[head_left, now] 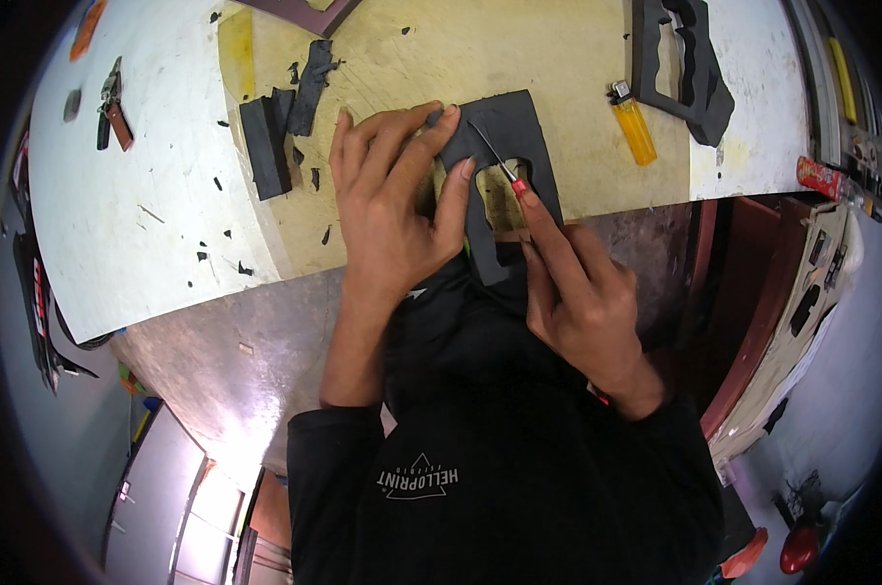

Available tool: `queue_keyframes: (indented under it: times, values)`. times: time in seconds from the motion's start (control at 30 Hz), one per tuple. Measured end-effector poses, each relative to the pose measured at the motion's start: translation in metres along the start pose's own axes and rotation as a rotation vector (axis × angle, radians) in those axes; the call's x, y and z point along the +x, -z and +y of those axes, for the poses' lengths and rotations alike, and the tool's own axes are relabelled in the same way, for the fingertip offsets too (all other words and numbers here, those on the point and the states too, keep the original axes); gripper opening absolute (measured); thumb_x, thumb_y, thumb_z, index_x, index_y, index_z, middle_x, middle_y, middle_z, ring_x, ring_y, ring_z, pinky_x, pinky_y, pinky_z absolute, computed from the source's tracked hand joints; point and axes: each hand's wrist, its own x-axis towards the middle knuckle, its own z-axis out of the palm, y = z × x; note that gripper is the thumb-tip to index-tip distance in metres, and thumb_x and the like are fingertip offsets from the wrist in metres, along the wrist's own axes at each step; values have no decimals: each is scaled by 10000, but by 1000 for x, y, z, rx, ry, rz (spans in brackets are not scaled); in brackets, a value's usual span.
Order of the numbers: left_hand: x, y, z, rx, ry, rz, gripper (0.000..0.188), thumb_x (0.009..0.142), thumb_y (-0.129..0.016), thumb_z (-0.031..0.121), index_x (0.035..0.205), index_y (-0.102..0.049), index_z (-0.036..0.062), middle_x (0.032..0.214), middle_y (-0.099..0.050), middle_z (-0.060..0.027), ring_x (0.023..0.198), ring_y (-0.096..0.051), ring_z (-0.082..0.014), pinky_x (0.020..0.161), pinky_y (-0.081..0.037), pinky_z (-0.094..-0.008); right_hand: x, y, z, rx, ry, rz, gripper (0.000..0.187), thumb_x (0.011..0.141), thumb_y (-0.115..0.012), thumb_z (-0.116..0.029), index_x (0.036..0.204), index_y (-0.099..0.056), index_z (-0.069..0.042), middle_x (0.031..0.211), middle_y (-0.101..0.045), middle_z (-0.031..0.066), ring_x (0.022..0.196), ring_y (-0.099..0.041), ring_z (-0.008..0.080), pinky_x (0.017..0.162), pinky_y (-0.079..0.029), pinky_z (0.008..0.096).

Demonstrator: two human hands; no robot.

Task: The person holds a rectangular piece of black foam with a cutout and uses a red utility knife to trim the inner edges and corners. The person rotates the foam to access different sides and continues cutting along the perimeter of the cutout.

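A flat black foam piece [514,109] with a long wavy-edged opening lies at the table's front edge, its near end jutting over my lap. My left hand [392,185] holds its left side, fingertips and thumb pressed on the top face. In my right hand [582,288] is a slim craft knife [508,174] with a red collar and a thin metal blade. The blade slants up and left across the foam, above the opening; whether its tip has gone in, I cannot tell. My right fingers hide most of the handle.
Black foam offcuts [266,146] and small scraps lie left of my hands. Pliers [115,107] rest at the far left. On the right are a yellow lighter [634,125] and another cut-out black foam shape [690,83]. A red packet [819,177] sits at the right edge.
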Motion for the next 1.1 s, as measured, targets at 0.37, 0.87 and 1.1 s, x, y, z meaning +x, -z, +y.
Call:
queue_keyframes:
  times: [0.37, 0.87, 1.1]
  values:
    - [-2, -3, -4, 7, -26, 24, 379, 825, -794, 149, 1199, -755, 100, 1210, -708, -68, 1151, -619, -304, 1176, -321, -558, 1, 1, 3, -17, 29, -93, 782, 767, -703, 51, 1521, -508, -21, 845, -556, 103, 563, -635, 237, 491, -532, 381]
    - [3, -2, 2, 8, -15, 8, 365, 868, -763, 98, 1231, -744, 66, 1202, -725, -114, 1158, -630, -324, 1184, -325, -559, 3, 8, 2, -11, -4, -96, 717, 827, -706, 25, 1514, -520, -59, 868, -609, 127, 605, -660, 319, 535, -554, 420]
    - [-1, -3, 1, 11, -14, 26, 368, 854, -765, 92, 1220, -744, 66, 1203, -725, -112, 1161, -633, -320, 1185, -320, -566, -34, 28, -1, 55, -45, -3, 684, 836, -742, 20, 1491, -556, -43, 857, -574, 102, 560, -602, 223, 505, -539, 354]
